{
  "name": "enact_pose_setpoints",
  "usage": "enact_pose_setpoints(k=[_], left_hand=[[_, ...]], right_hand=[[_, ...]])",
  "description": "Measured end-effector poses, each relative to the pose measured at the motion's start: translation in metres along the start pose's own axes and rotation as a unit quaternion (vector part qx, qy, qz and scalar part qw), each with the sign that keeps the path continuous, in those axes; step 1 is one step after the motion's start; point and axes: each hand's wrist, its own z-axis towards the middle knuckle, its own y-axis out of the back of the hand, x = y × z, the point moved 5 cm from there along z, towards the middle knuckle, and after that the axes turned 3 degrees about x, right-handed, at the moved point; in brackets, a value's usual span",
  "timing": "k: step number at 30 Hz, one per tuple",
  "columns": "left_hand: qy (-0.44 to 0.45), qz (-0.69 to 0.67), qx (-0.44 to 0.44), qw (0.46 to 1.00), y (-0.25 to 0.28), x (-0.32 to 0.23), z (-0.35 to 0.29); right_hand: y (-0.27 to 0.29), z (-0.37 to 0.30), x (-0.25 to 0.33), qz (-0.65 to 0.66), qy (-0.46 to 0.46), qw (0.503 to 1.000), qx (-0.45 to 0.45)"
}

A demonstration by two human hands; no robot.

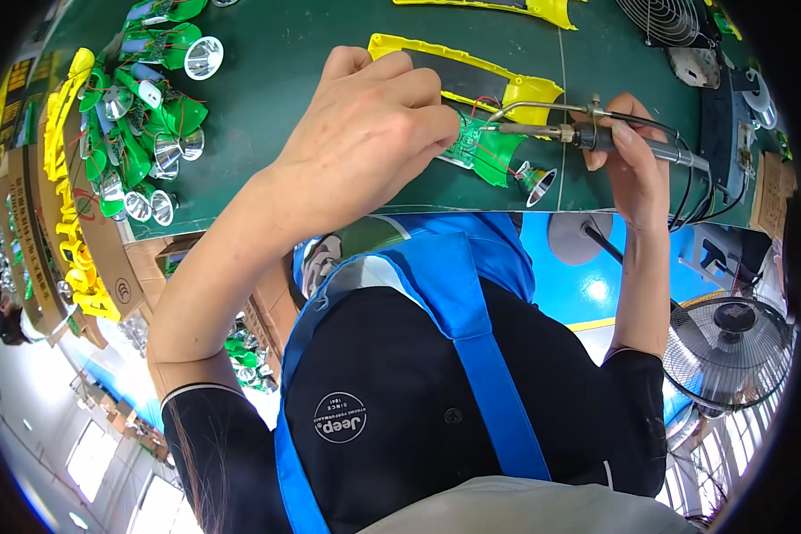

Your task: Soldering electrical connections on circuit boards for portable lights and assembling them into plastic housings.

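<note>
Right hand (pixel 639 169): fingers clamped on soldering iron (pixel 587 136). Left hand (pixel 374 129): fingertips hidden, can't tell grip. Circuit board (pixel 465 149) already wired to reflector (pixel 538 183); soldering seemingly unfinished.

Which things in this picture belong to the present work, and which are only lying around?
Seems part of the work:
soldering tool, in the right hand
green circuit board, at the left hand
silver reflector cup nearby

Seems just lying about:
heap of green assemblies, left
caged fan, lower right

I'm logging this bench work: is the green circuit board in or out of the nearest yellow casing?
Out: the green circuit board sits on the near side of the yellow casing, by the left hand's fingertips.
</note>
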Motion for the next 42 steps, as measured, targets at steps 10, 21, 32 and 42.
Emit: enact_pose_setpoints(k=[10, 21, 32, 42], left_hand=[[0.050, 0.018, 0.050, 0.997, 0.000, 0.000, 0.008], [0.059, 0.009, 0.028, 0.998, -0.002, 0.000, 0.004], [0.059, 0.015, 0.030, 0.998, -0.002, 0.002, 0.007], [0.075, 0.003, 0.012, 0.997, -0.004, 0.001, 0.001]], right_hand=[[-0.013, 0.013, 0.003, -0.079, -0.030, 0.994, 0.063], [-0.016, 0.010, 0.000, -0.076, -0.039, 0.995, 0.059], [-0.014, 0.010, 0.000, -0.089, -0.044, 0.993, 0.060], [-0.007, 0.002, -0.006, -0.038, -0.015, 0.999, 0.024]])
